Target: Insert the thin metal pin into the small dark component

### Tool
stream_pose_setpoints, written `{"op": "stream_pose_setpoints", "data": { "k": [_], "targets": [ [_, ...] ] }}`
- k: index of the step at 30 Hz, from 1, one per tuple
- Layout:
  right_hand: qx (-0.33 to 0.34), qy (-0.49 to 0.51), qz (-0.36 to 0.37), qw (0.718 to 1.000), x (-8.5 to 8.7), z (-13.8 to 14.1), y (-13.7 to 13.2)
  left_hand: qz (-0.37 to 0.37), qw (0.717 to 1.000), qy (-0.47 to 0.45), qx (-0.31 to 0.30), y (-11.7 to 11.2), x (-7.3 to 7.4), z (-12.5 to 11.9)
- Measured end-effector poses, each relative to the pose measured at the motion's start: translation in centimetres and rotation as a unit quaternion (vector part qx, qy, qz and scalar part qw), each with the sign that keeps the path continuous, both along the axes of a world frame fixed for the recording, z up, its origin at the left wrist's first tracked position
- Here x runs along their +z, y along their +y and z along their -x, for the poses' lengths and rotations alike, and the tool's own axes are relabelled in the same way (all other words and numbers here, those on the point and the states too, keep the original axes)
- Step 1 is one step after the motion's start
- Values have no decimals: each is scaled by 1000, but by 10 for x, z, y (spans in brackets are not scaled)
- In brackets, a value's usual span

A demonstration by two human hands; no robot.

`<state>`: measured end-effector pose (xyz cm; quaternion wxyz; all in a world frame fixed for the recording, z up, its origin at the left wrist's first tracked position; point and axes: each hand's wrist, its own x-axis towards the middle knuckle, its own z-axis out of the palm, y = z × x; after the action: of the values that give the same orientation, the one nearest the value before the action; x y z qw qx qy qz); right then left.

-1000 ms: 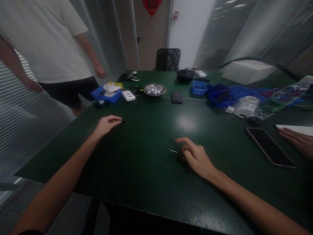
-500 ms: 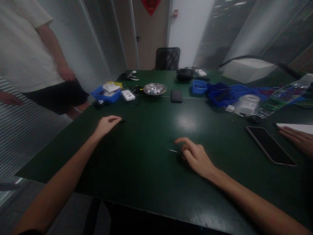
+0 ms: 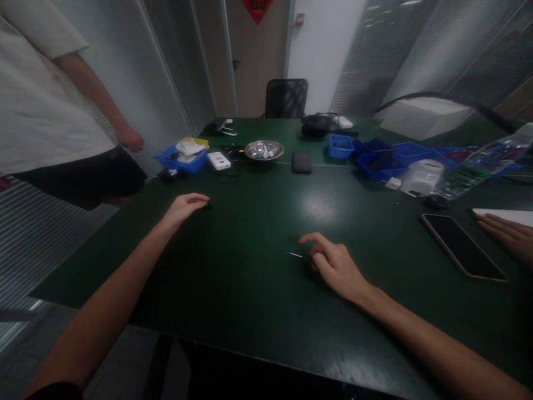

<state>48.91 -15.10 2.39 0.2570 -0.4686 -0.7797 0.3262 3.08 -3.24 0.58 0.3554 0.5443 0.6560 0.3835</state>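
On the left part of the table, my left hand is closed, thumb and fingertips together at a small dark object. That object is too small and dim to name; it is low over the tabletop or on it. Nearer the middle, my right hand has its index finger bent forward and its other fingers curled. A thin tool with a silver metal shaft sticks out leftward from those fingers. My hand hides its handle, and the shaft looks like a slim screwdriver's.
On the green table stand a metal bowl with small items, a black wallet-like item, a white device and blue trays. Rightward lie a phone, a bottle and another person's hand. Someone stands left.
My left fingers have straightened slightly at the small dark object, whose green spot no longer shows. My right hand and its tool are almost unmoved. The standing person's arm has shifted right.
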Motion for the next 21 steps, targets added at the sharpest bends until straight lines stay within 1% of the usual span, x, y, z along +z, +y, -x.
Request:
{"op": "stream_pose_setpoints", "data": {
  "k": [4,7,10,13,14,16,21],
  "targets": [
    [0,-1,8,1000,1,0,0,7,1000,-24,1,-1,-1,0],
    [0,-3,9,1000,0,0,0,-8,1000,-1,-12,-4,-1,3],
    [1,-1,3,1000,0,-1,0,-22,995,86,-43,-9,2,7],
    [-2,-6,-14,1000,0,-1,0,-34,976,196,-91,-15,9,0],
    [-2,-8,-16,1000,1,0,0,-43,968,220,-112,-18,11,-7],
    [0,-9,-18,1000,2,1,-1,-71,955,240,-162,-25,15,-26],
    [10,-18,-40,999,1,3,-1,-130,917,211,-314,-51,23,-97]
  ]
}}
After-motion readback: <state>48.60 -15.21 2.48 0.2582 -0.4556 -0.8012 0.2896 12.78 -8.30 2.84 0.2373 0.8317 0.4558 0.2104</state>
